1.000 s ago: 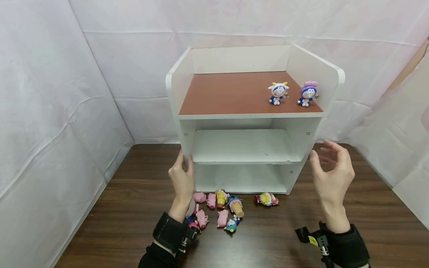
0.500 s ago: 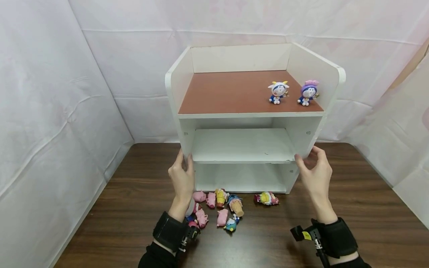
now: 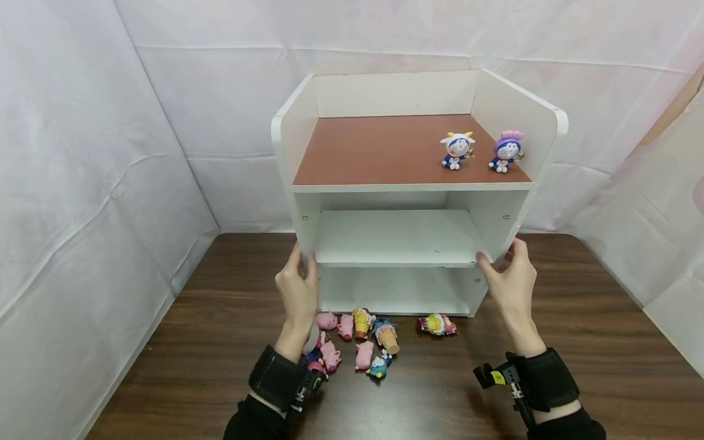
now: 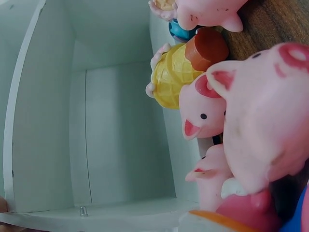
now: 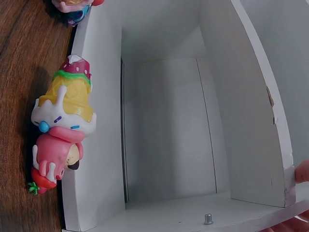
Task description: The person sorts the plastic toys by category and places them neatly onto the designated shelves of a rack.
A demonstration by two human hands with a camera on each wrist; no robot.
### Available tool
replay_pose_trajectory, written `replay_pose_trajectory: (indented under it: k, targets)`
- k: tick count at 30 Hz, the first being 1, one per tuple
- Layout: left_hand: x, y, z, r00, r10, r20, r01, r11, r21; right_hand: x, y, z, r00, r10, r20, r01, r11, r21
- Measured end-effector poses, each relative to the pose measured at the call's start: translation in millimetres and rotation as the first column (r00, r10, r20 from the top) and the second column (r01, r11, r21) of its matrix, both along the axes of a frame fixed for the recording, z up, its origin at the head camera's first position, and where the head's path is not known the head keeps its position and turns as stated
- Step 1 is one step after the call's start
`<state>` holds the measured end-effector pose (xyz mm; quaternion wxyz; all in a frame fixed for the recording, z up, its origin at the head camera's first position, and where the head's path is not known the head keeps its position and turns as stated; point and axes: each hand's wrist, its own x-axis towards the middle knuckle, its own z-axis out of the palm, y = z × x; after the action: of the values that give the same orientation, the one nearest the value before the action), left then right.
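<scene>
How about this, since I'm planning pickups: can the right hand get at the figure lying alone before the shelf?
Probably yes: the right hand would first have to release the shelf unit, but nothing visible stands between it and the lone figure.

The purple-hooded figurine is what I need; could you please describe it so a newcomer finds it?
Find the white shelf, then its brown top. Near its right end, the purple-hooded figurine is rightmost; its neighbour has a white hood with yellow horns.
</scene>
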<state>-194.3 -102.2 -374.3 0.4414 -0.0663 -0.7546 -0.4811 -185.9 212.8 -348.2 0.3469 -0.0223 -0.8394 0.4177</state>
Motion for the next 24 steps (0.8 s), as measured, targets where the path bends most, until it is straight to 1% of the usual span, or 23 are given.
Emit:
replay_pose_trajectory:
  k: [5, 13, 18, 20, 22, 24]
  targets:
    - [1.1, -0.9, 1.9, 1.0, -0.004, 0.009, 0.004, 1.0, -0.009, -1.0, -0.2, -1.9, 1.0, 0.0, -0.007, 0.0, 1.0, 0.003]
    - [3.9, -5.5, 7.4, 0.998, -0.007, 0.061, 0.011, 0.998, -0.06, -1.5, -1.6, -3.4, 1.0, -0.007, -0.02, 0.008, 1.0, 0.001]
    - [7.9, -8.3, 13.2, 0.993, 0.016, 0.113, -0.002, 0.993, -0.115, -1.4, -2.5, -4.5, 0.999, -0.012, -0.033, 0.012, 1.0, 0.013]
    - [10.0, -9.9, 15.3, 0.991, 0.038, 0.13, -0.018, 0.988, -0.151, -1.3, -2.8, -4.4, 0.999, -0.013, -0.034, 0.013, 1.0, 0.015]
    - [13.1, -11.6, 17.5, 0.989, 0.057, 0.133, -0.032, 0.983, -0.18, -1.2, -2.9, -4.5, 0.999, -0.014, -0.036, 0.015, 1.0, 0.015]
    - [16.6, -13.4, 19.7, 0.99, 0.077, 0.119, -0.051, 0.977, -0.206, -1.3, -2.7, -4.6, 0.999, -0.013, -0.037, 0.013, 1.0, 0.015]
